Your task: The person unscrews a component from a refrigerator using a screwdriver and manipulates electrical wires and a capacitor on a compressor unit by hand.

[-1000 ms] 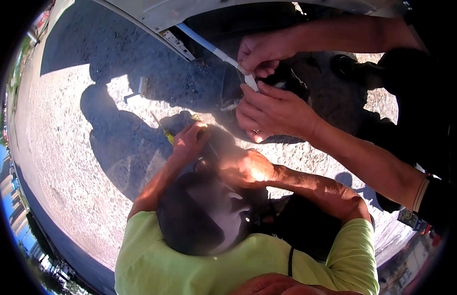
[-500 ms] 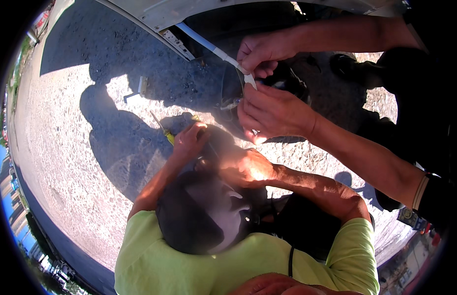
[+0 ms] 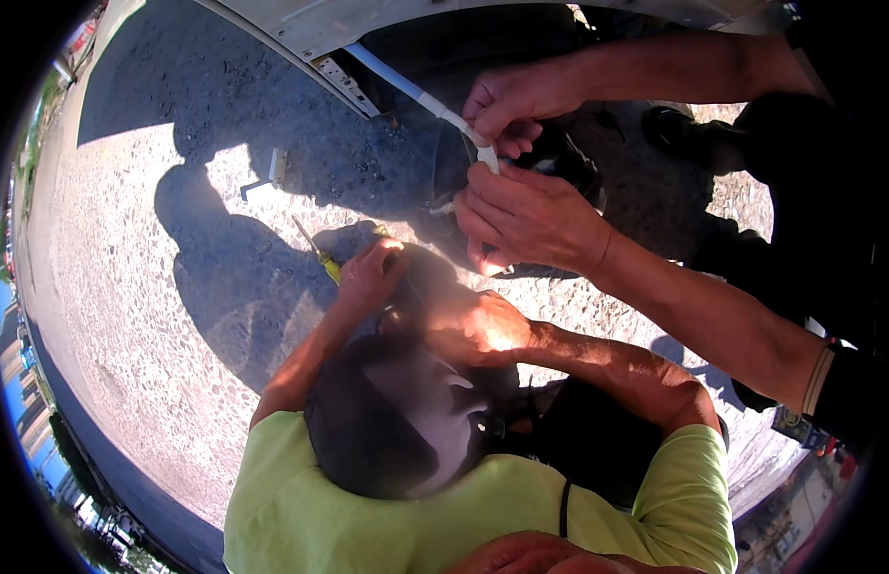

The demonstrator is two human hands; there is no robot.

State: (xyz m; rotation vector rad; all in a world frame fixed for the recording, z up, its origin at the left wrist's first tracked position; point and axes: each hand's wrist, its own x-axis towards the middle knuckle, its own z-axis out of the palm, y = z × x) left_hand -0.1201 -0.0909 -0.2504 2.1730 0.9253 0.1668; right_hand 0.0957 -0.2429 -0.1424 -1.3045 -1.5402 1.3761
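Observation:
My left hand (image 3: pixel 370 275) is low over the ground, fingers curled, closed on something I cannot make out. Beside it is a screwdriver (image 3: pixel 327 264) with a yellow handle, its thin shaft pointing away; a small yellowish piece (image 3: pixel 382 231) shows by the fingertips. My right hand (image 3: pixel 487 327) is bent inward in front of my dark-trousered knee (image 3: pixel 373 411). Glare and haze cover its fingers, so its grip is hidden. Above, a co-worker's upper hand (image 3: pixel 516 103) and lower hand (image 3: pixel 535 215) pinch white tape (image 3: pixel 487 156) at the end of a pale hose (image 3: pixel 396 80).
The hose runs from under a light metal panel (image 3: pixel 368 24) with a perforated bracket (image 3: pixel 349 88) on its edge. A small pale block (image 3: pixel 278 166) lies on the rough pavement (image 3: pixel 109 249). The co-worker's dark shoe (image 3: pixel 669 129) stands at the right.
The co-worker's lower hand has shifted slightly left and up by the tape. Both of my hands stay almost where they were.

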